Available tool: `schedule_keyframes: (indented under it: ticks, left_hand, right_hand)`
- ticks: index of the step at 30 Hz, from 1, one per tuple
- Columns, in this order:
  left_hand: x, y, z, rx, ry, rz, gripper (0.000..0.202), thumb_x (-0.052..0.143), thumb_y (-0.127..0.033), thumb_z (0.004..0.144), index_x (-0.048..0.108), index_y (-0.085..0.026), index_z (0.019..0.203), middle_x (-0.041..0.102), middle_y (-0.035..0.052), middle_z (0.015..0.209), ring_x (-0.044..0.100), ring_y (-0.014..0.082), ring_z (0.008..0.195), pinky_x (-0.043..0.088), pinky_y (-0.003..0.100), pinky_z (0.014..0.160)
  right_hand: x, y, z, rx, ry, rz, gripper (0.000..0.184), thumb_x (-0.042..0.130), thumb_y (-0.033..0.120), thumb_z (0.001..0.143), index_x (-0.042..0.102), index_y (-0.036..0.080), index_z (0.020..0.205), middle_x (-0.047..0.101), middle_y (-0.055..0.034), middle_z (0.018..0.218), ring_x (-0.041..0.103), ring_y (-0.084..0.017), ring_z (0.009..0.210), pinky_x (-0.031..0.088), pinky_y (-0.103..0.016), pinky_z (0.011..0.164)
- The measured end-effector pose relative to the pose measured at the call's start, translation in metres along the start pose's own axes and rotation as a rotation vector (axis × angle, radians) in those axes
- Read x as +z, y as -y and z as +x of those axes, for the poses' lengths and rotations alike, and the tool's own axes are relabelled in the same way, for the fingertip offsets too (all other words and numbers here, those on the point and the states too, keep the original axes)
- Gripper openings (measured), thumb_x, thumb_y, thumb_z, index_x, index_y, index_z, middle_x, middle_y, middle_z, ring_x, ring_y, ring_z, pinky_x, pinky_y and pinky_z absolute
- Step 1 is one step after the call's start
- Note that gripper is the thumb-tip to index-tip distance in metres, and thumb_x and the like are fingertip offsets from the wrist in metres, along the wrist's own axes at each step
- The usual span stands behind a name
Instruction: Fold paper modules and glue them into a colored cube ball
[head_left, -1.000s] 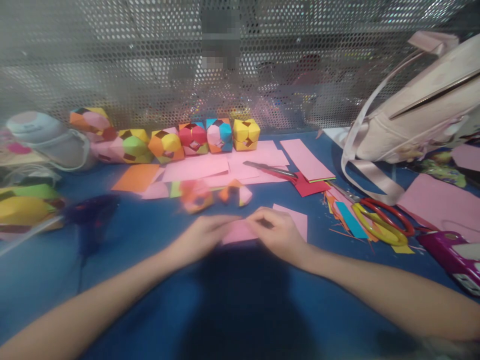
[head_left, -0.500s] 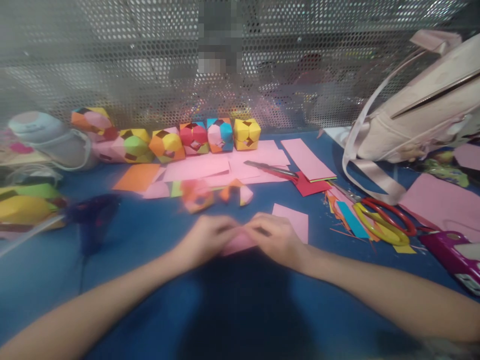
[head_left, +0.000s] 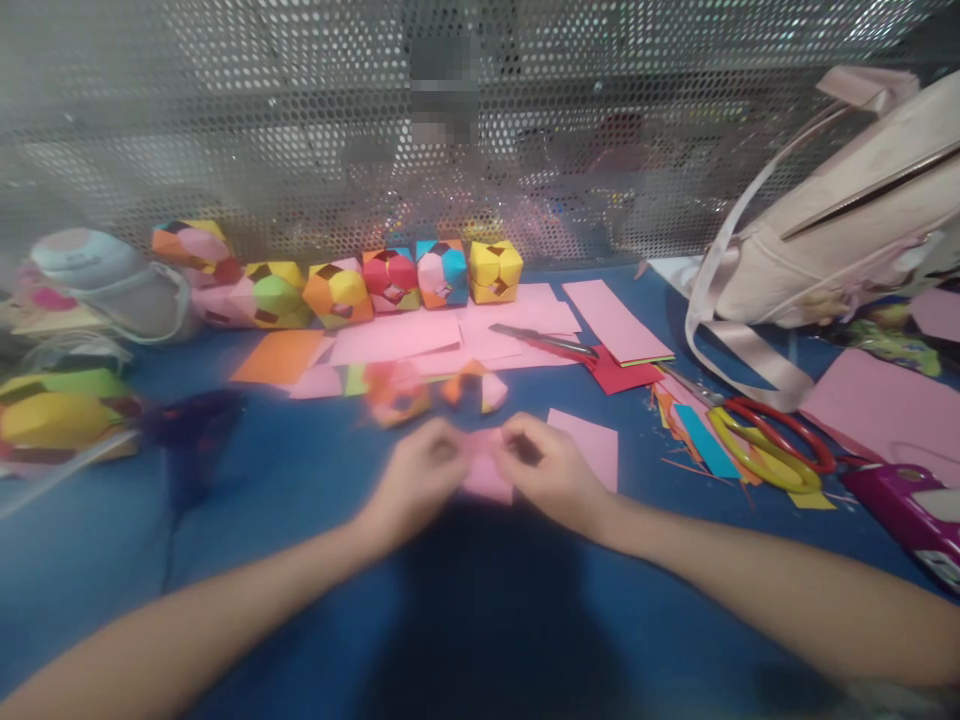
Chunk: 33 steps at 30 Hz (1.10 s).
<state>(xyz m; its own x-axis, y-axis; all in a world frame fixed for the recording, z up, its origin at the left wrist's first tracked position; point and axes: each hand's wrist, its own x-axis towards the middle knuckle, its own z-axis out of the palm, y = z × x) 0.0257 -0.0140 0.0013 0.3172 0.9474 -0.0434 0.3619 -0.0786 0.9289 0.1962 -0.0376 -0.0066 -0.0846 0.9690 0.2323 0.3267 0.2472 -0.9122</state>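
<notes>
A small piece of pink paper point(head_left: 486, 474) is between my hands, near the middle of the blue table. My left hand point(head_left: 421, 472) pinches its left edge with curled fingers. At its upper right, my right hand point(head_left: 551, 465) is closed on the paper, thumb against fingers. Motion blur softens both hands, so the folds in the paper cannot be made out. Another pink square point(head_left: 596, 450) lies flat just beyond my right hand. Two folded orange and pink paper pieces, one of them a blurred piece point(head_left: 394, 392) and the other a smaller piece point(head_left: 476, 388), sit past my fingertips.
Folded paper cubes point(head_left: 495, 272) line the back by a perforated metal panel point(head_left: 300, 140). Pink sheets point(head_left: 405, 337) lie before them. Scissors point(head_left: 772, 440), paper scraps point(head_left: 705, 440), a purple tool point(head_left: 900, 510) and a pale bag point(head_left: 825, 230) are right; a dark blue glue gun point(head_left: 191, 430) is left.
My hands have moved slightly apart, the left one shifting outward. More of the pink paper between them shows now.
</notes>
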Motion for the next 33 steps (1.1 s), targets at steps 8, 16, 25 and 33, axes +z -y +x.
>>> schedule_keyframes:
  ticks: [8, 16, 25, 33]
  left_hand:
    - [0.0036, -0.0043, -0.0022, -0.045, 0.026, -0.059, 0.013, 0.057, -0.023, 0.074, 0.049, -0.016, 0.066, 0.047, -0.0054, 0.059, 0.04, 0.0067, 0.053, 0.033, 0.018, 0.048]
    - [0.0027, -0.0008, -0.0021, -0.047, 0.017, -0.05, 0.015, 0.057, -0.026, 0.075, 0.049, -0.016, 0.068, 0.045, -0.0055, 0.059, 0.039, 0.0066, 0.052, 0.031, 0.017, 0.046]
    - [0.0016, -0.0007, -0.002, -0.037, 0.048, -0.093, 0.01, 0.056, -0.026, 0.076, 0.053, -0.016, 0.074, 0.055, -0.0028, 0.066, 0.049, 0.0097, 0.06, 0.04, 0.021, 0.057]
    - [0.0021, -0.002, -0.0026, -0.061, 0.054, -0.102, 0.005, 0.057, -0.02, 0.074, 0.055, -0.016, 0.075, 0.058, -0.0028, 0.069, 0.052, 0.0095, 0.061, 0.041, 0.02, 0.057]
  right_hand:
    - [-0.0009, -0.0013, -0.0008, -0.176, -0.012, -0.048, 0.01, 0.05, 0.017, 0.083, 0.054, 0.02, 0.074, 0.056, -0.0011, 0.074, 0.053, -0.013, 0.07, 0.044, -0.025, 0.061]
    - [0.0004, -0.0038, -0.0018, -0.352, -0.017, -0.108, 0.015, 0.046, 0.013, 0.085, 0.056, 0.021, 0.077, 0.057, -0.0031, 0.077, 0.055, -0.015, 0.076, 0.047, -0.029, 0.068]
    - [-0.0021, -0.0003, -0.0018, -0.267, 0.028, -0.084, 0.014, 0.048, 0.021, 0.087, 0.055, 0.019, 0.076, 0.057, -0.0038, 0.078, 0.055, -0.014, 0.074, 0.047, -0.027, 0.067]
    - [0.0006, 0.0, -0.0018, -0.141, 0.039, -0.104, 0.012, 0.051, 0.023, 0.085, 0.06, 0.017, 0.08, 0.061, -0.004, 0.076, 0.057, -0.014, 0.069, 0.046, -0.024, 0.06]
